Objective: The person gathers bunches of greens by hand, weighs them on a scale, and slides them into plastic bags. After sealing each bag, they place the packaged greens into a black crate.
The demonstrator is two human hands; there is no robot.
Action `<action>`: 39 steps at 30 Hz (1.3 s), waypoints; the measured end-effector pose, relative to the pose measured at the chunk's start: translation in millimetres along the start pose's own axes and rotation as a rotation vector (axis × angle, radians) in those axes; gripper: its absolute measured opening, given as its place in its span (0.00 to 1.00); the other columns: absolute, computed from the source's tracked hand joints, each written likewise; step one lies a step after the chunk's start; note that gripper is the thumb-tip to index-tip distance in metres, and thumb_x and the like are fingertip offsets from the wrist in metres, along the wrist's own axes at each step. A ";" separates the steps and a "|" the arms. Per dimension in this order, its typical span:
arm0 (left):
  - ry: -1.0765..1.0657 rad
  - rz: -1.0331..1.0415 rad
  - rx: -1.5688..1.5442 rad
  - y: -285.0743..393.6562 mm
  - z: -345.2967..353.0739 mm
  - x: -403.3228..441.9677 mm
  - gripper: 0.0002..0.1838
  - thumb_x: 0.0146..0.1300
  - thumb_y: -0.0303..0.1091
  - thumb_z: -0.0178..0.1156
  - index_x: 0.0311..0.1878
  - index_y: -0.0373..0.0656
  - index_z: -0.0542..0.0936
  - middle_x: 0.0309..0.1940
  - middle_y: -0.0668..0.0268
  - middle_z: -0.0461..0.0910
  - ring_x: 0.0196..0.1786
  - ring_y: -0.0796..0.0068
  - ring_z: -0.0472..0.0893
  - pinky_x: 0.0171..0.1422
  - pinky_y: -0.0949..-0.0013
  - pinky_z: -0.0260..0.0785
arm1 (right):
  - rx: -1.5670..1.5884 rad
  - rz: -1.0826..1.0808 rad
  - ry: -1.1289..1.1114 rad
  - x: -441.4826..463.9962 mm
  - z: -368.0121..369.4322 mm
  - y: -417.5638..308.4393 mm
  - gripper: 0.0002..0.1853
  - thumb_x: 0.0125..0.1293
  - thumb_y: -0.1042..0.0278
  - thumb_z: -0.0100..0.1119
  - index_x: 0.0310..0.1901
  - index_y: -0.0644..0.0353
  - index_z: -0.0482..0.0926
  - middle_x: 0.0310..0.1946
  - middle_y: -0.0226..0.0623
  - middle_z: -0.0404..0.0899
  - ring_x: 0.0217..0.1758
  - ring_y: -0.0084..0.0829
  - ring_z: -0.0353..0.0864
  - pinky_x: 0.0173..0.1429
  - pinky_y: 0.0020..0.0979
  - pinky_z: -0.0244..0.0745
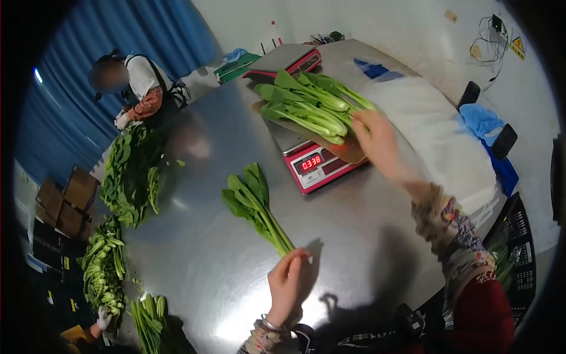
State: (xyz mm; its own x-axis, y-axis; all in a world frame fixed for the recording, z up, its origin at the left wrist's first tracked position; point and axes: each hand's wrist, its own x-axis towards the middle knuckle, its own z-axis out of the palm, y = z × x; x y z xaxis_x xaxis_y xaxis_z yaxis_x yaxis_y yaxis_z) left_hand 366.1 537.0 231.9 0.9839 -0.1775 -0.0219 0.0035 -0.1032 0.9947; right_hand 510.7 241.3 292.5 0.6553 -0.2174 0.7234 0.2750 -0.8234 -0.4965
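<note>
My left hand (286, 284) is closed around the stem end of a leafy green stalk (257, 209), whose leaves point away from me over the steel table. My right hand (378, 141) is at the scale, fingers closed at the stem ends of a bunch of leafy greens (312, 106). That bunch lies on a brownish tray (352, 152) on top of the red digital scale (321, 168). The red display reads 0.338. Part of the scale's platform is hidden under the greens.
Heaps of leafy greens (127, 177) line the steel table's (203, 271) left edge, with more greens (150, 318) at the lower left. A co-worker (147, 82) stands at the far left. Another person's gloved hand (104, 318) shows below. White plastic sheeting (430, 130) lies right of the scale.
</note>
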 end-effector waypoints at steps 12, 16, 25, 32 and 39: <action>0.072 0.207 0.425 38.5 51.3 282.4 0.17 0.61 0.37 0.52 0.29 0.28 0.78 0.18 0.50 0.76 0.23 0.67 0.79 0.31 0.66 0.70 | 0.468 0.598 -0.798 72.9 -17.7 70.3 0.19 0.65 0.54 0.54 0.38 0.66 0.79 0.32 0.33 0.79 0.31 0.22 0.76 0.35 0.26 0.74; -0.267 0.281 0.474 54.9 44.9 215.8 0.13 0.63 0.32 0.53 0.40 0.30 0.79 0.21 0.56 0.79 0.26 0.72 0.79 0.32 0.69 0.71 | 0.592 0.725 -0.771 -47.1 -65.3 5.8 0.16 0.67 0.60 0.54 0.41 0.69 0.75 0.34 0.36 0.79 0.33 0.23 0.78 0.35 0.24 0.77; -0.786 0.798 1.055 63.9 100.7 80.3 0.06 0.63 0.30 0.53 0.38 0.38 0.77 0.22 0.49 0.76 0.27 0.47 0.77 0.32 0.52 0.70 | -0.016 0.215 -0.502 -287.8 -133.2 -98.3 0.26 0.60 0.69 0.54 0.62 0.60 0.65 0.53 0.46 0.72 0.48 0.41 0.75 0.52 0.37 0.72; -0.635 1.032 1.199 14.8 110.4 101.7 0.03 0.57 0.24 0.50 0.34 0.41 0.72 0.17 0.57 0.75 0.22 0.57 0.79 0.25 0.59 0.71 | -0.528 -0.349 -0.413 -239.1 -140.9 -33.4 0.31 0.54 0.70 0.53 0.64 0.53 0.65 0.53 0.36 0.69 0.58 0.33 0.69 0.64 0.35 0.59; -0.524 1.321 1.346 24.2 97.5 44.6 0.15 0.51 0.24 0.53 0.44 0.33 0.74 0.25 0.60 0.75 0.24 0.66 0.77 0.26 0.67 0.71 | -0.370 -0.694 -0.859 -139.1 -118.5 -20.8 0.59 0.41 0.53 0.71 0.73 0.45 0.42 0.59 0.41 0.67 0.57 0.42 0.73 0.57 0.42 0.68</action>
State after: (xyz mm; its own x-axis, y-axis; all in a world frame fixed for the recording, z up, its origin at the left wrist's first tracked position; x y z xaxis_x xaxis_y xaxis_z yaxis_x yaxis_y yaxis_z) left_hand 392.7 431.1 245.1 0.1127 -0.9551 0.2740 -0.9348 -0.1954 -0.2966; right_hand 330.5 226.5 259.1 0.7447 0.6501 0.1512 0.6325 -0.7597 0.1513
